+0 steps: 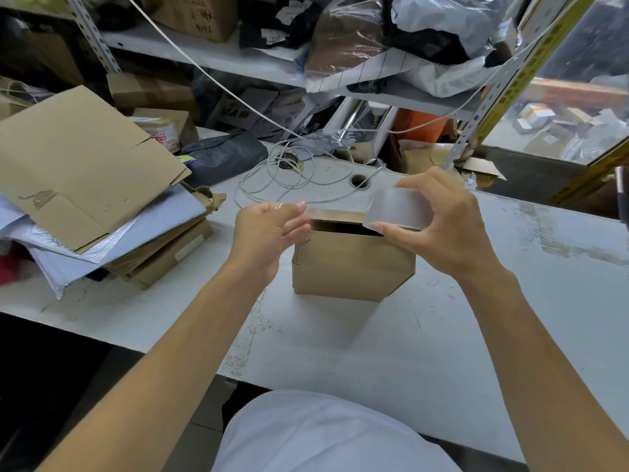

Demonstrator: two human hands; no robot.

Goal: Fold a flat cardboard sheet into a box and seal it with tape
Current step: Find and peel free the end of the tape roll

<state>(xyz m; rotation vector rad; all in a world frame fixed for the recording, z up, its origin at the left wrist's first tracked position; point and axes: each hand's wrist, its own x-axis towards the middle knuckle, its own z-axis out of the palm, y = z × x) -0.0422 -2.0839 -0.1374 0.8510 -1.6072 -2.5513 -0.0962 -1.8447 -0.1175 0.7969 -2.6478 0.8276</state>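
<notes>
A small brown cardboard box (350,264) stands upright on the white table (510,301), its top showing a dark gap. Just above it my right hand (449,229) grips a roll of clear tape (394,209). My left hand (269,233) pinches the pulled-out free end of the tape (289,206) over the box's left top edge. The strip stretches between both hands across the top of the box. It is hard to see because it is transparent.
A pile of flat cardboard sheets (78,165) and grey mailer bags (112,233) lies at the left. A coiled white cable (289,175) and a table hole (359,181) sit behind the box. Cluttered shelves (211,52) rise at the back.
</notes>
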